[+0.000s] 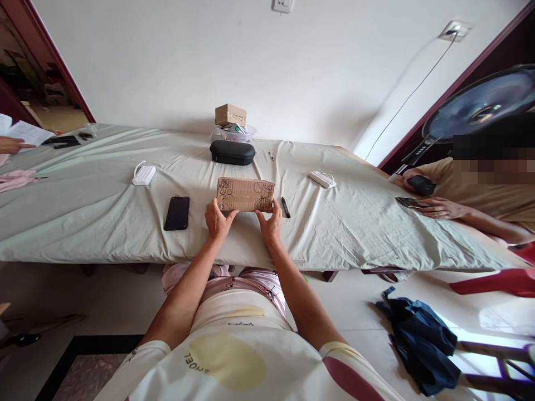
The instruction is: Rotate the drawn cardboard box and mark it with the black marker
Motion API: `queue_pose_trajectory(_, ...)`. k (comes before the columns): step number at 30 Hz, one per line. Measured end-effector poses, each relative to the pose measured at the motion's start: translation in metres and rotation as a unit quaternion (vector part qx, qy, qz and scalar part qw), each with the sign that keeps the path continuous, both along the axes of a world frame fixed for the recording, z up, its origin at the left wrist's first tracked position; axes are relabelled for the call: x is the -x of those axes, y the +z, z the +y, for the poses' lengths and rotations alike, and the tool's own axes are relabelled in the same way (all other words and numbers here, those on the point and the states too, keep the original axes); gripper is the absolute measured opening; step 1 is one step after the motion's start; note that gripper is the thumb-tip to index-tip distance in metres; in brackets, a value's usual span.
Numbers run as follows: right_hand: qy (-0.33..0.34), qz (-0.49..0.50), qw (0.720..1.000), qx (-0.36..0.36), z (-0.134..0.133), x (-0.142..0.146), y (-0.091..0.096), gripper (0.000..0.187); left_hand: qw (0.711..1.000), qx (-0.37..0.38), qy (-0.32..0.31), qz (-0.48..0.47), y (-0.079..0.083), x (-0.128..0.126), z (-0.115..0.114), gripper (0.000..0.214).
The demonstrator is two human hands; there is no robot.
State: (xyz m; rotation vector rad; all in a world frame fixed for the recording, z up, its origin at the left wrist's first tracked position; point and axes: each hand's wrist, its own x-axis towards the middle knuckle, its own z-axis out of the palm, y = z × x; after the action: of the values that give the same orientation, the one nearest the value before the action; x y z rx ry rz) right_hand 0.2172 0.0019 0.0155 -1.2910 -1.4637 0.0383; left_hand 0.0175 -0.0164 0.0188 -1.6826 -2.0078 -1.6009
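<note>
Head view: cardboard box (246,195) near desk's (83,211) front edge, pinched at lower corners by left hand (217,220) and right hand (271,223); phone (176,213) just left, pen (285,206) just right.

matt cardboard box (246,195), wrinkled cloth table cover (83,206)

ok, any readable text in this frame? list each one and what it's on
"OEL": on the shirt, end of a word, start unclear.
Too blurred: a smaller print line higher on the shirt.
No words, only pen scribbles: cardboard box held by left hand and right hand.
Too small to read: paper far left.
</note>
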Motion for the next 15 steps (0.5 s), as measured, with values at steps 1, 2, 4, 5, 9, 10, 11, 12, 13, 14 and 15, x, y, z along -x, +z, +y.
queue_pose_trajectory(1, 0.006, 0.009, 1.0, -0.016, 0.0, -0.001, 0.001, 0.068, 1.0, -0.014, -0.004, -0.006, -0.001, 0.001, 0.001, 0.091)
queue_pose_trajectory(2, 0.011, 0.019, 0.999, -0.031, 0.0, -0.002, 0.003, 0.063, 0.999, -0.03, -0.007, -0.013, -0.001, 0.002, 0.002, 0.088)
queue_pose_trajectory(4, 0.015, 0.04, 0.998, -0.056, -0.002, -0.004, 0.006, 0.055, 0.997, -0.065, -0.015, -0.026, -0.001, 0.005, 0.003, 0.081)
queue_pose_trajectory(5, 0.014, 0.052, 0.996, -0.065, -0.003, -0.005, 0.008, 0.053, 0.996, -0.084, -0.022, -0.034, -0.001, 0.006, 0.003, 0.077)
queue_pose_trajectory(9, 0.006, 0.105, 0.99, -0.091, -0.009, -0.009, 0.014, 0.048, 0.985, -0.15, -0.069, -0.058, 0.0, 0.011, 0.001, 0.066)
queue_pose_trajectory(10, 0.008, 0.115, 0.988, -0.099, -0.011, -0.01, 0.015, 0.047, 0.982, -0.162, -0.078, -0.061, 0.0, 0.013, 0.001, 0.063)
queue_pose_trajectory(11, 0.011, 0.123, 0.987, -0.107, -0.012, -0.011, 0.016, 0.045, 0.98, -0.171, -0.083, -0.064, 0.001, 0.014, 0.0, 0.062)
queue_pose_trajectory(12, 0.017, 0.13, 0.985, -0.113, -0.012, -0.011, 0.016, 0.044, 0.978, -0.177, -0.085, -0.066, 0.001, 0.015, 0.0, 0.06)
queue_pose_trajectory(13, 0.026, 0.138, 0.983, -0.116, -0.012, -0.012, 0.016, 0.043, 0.977, -0.182, -0.086, -0.067, 0.002, 0.016, 0.001, 0.059)
queue_pose_trajectory(14, 0.037, 0.147, 0.982, -0.115, -0.011, -0.011, 0.015, 0.043, 0.977, -0.184, -0.085, -0.067, 0.002, 0.016, 0.001, 0.058)
queue_pose_trajectory(15, 0.048, 0.159, 0.98, -0.109, -0.009, -0.011, 0.014, 0.043, 0.977, -0.183, -0.085, -0.067, 0.002, 0.016, 0.002, 0.056)
